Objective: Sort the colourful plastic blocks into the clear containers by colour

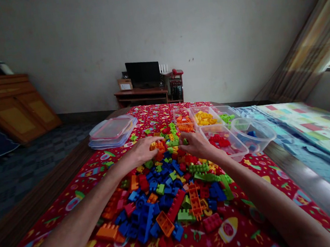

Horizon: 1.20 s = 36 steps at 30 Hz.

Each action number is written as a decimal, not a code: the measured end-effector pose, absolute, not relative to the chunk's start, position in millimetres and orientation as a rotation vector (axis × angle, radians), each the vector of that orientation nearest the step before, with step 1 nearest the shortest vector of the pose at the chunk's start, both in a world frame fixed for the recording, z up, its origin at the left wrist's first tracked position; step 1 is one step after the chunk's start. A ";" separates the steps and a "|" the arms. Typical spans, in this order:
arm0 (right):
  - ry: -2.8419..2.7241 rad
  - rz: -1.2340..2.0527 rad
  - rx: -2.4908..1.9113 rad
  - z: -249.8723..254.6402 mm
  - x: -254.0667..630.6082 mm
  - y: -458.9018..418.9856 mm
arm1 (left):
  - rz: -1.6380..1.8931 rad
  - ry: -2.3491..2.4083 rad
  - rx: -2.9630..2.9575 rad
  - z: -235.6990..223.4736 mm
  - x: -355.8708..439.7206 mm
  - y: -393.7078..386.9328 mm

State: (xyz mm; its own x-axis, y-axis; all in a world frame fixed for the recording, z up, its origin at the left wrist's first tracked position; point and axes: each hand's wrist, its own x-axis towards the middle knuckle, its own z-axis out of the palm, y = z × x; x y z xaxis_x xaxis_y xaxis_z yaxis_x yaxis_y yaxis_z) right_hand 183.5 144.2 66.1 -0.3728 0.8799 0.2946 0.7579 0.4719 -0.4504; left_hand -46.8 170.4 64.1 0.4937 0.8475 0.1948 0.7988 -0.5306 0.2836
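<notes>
A loose pile of toy building bricks (163, 187) in blue, red, orange, green and yellow covers the middle of the table. At the pile's far side, my left hand (142, 151) is closed around orange building bricks (160, 147). Across from it, my right hand (197, 144) is curled with a small green building brick (185, 141) showing between thumb and fingers. The fingertips of both hands are partly hidden. More green bricks (172, 132) lie between and beyond the hands.
Clear plastic containers stand at the right: one with yellow bricks (205, 117), others with orange, green, red bricks (219, 141), and a round tub (262, 135) with blue pieces. Stacked lids (113, 130) lie at the left on the red patterned tablecloth (82, 213). A bed (313, 129) adjoins the right.
</notes>
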 end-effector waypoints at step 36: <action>-2.552 0.163 -1.027 39.9 172.2 131.5 | 0.932 1.281 2.205 83.3 -42.3 156.5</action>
State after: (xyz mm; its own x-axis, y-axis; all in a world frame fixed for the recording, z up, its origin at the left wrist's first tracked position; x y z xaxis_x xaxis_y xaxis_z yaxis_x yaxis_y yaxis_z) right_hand 172.2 131.5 39.9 -0.6587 0.6873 0.3061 0.6428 0.7255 -0.2459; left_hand -42.3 156.5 83.3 0.3497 0.8740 0.3375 0.5902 -0.4853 0.6451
